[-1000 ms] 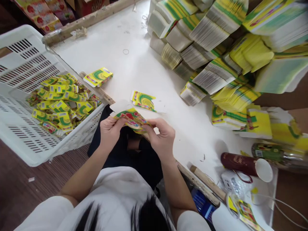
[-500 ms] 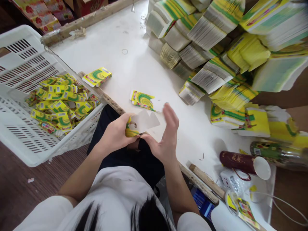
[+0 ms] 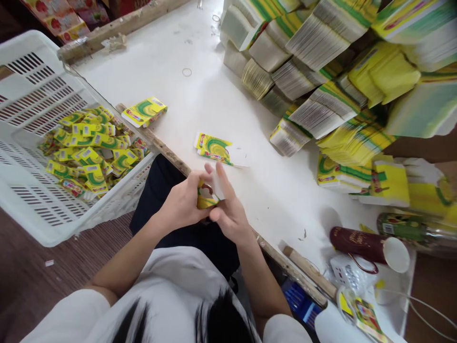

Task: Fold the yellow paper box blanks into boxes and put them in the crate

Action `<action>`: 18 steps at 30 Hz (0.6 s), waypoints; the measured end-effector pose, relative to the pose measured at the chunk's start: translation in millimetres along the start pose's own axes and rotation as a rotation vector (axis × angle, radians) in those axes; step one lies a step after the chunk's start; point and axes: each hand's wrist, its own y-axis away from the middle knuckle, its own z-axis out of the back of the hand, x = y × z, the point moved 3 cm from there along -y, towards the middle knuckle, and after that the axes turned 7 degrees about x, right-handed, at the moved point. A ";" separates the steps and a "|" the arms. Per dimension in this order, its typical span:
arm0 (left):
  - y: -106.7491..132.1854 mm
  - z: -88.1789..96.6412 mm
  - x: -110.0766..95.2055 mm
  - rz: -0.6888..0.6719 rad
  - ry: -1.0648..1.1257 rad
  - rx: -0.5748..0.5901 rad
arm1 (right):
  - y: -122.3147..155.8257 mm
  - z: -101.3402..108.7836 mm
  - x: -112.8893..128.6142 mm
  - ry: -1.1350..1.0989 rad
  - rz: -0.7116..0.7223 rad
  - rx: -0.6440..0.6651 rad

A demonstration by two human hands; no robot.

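Both my hands meet over my lap at the table's near edge, gripping one small yellow-green carton [image 3: 206, 199] between them. My left hand [image 3: 183, 202] wraps the carton from the left. My right hand [image 3: 228, 209] presses on it from the right, two fingers raised over its white flap. A flat carton blank [image 3: 214, 147] lies on the white table [image 3: 200, 95] just beyond my hands. Another folded carton [image 3: 144, 112] sits at the table's left edge. A white slatted crate [image 3: 32, 95] at my left holds several folded cartons [image 3: 89, 147].
Tall leaning stacks of flat carton blanks [image 3: 321, 71] fill the back right of the table. A dark red cup [image 3: 367, 245] lies on its side at the right, beside a white power strip [image 3: 348, 274] and a green bottle [image 3: 410, 228]. A rubber band [image 3: 186, 72] lies farther back.
A second ago both hands held the carton spread flat. It was then turned white side up with my right hand opened, and now both hands have closed round it, folded smaller.
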 end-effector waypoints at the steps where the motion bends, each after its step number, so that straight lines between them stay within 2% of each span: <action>1: 0.2 -1.1 2.3 0.011 0.022 -0.017 | 1.2 -1.4 3.6 0.110 0.035 0.032; 2: 0.4 -2.1 3.7 0.005 0.036 -0.046 | 2.1 -2.3 6.4 0.208 0.057 0.043; 4: 0.8 -2.8 3.7 -0.040 0.020 -0.116 | 3.3 -0.6 9.7 0.329 0.077 -0.016; 6: 1.3 -1.4 2.1 -0.039 -0.072 -0.152 | 3.9 4.6 9.6 0.352 0.072 -0.124; 8: 2.0 2.2 1.1 0.020 -0.187 -0.132 | 4.1 10.4 7.6 0.341 0.056 -0.178; 10: 3.5 7.6 1.4 0.075 -0.225 -0.093 | 3.7 13.5 5.4 0.357 0.041 -0.116; 13: 7.0 15.6 2.8 0.072 -0.162 -0.079 | 4.2 16.5 4.5 0.423 0.012 0.037; 18: 9.2 16.4 3.4 0.056 -0.076 -0.024 | 6.0 24.9 10.9 0.459 -0.024 0.138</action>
